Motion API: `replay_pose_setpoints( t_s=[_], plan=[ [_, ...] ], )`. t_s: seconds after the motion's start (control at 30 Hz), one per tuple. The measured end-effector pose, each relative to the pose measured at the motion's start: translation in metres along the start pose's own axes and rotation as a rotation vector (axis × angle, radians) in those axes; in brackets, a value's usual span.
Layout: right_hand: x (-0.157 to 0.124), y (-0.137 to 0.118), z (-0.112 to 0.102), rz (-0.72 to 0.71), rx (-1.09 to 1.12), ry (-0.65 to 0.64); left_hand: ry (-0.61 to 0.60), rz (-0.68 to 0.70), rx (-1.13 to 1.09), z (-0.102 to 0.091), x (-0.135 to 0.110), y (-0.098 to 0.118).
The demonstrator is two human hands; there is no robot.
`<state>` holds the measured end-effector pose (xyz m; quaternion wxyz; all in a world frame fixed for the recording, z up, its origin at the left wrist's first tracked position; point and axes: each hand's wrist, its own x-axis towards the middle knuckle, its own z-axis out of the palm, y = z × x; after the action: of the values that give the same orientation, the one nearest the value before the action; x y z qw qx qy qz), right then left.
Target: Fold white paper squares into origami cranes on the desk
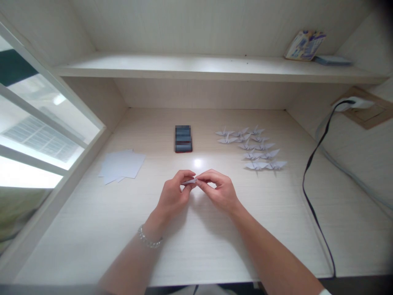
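Over the middle of the desk, my left hand (175,191) and my right hand (218,189) meet, both closed on a small folded white paper (188,181). The thumb and fingers of the left pinch its body, while the right fingertips grip its right end. Most of the paper is hidden by my fingers, so its exact shape cannot be made out. To the right lie several folded white paper cranes (257,165) in loose rows. A pile of white paper sheets (123,165) rests on the left side of the desk.
A phone (183,139) with a blurred screen lies beyond my hands. A black cable (303,180) runs from the wall socket (365,102) down the desk's right side. Above the back spans a shelf (184,65) holding a small printed box (305,46). Window panes (43,119) border the left.
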<state>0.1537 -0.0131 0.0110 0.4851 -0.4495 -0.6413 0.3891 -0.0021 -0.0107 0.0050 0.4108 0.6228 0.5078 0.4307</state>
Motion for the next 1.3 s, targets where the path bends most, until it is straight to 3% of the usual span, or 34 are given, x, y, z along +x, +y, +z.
replay_pose_setpoints(
  t_s=[0.23, 0.53, 0.9, 1.3],
  plan=[
    [0.000, 0.003, 0.001, 0.106, 0.063, 0.002, -0.021, -0.024, -0.037, 0.001, -0.001, 0.002],
    [0.007, 0.018, -0.003, 0.385, 0.266, -0.141, -0.183, -0.245, -0.196, -0.001, 0.001, -0.011],
    [0.006, 0.021, -0.003, 0.424, 0.245, -0.147, -0.228, -0.348, -0.316, -0.001, 0.005, -0.008],
    [0.006, 0.021, -0.003, 0.475, 0.304, -0.166, -0.205, -0.342, -0.292, 0.000, 0.003, -0.007]
  ],
)
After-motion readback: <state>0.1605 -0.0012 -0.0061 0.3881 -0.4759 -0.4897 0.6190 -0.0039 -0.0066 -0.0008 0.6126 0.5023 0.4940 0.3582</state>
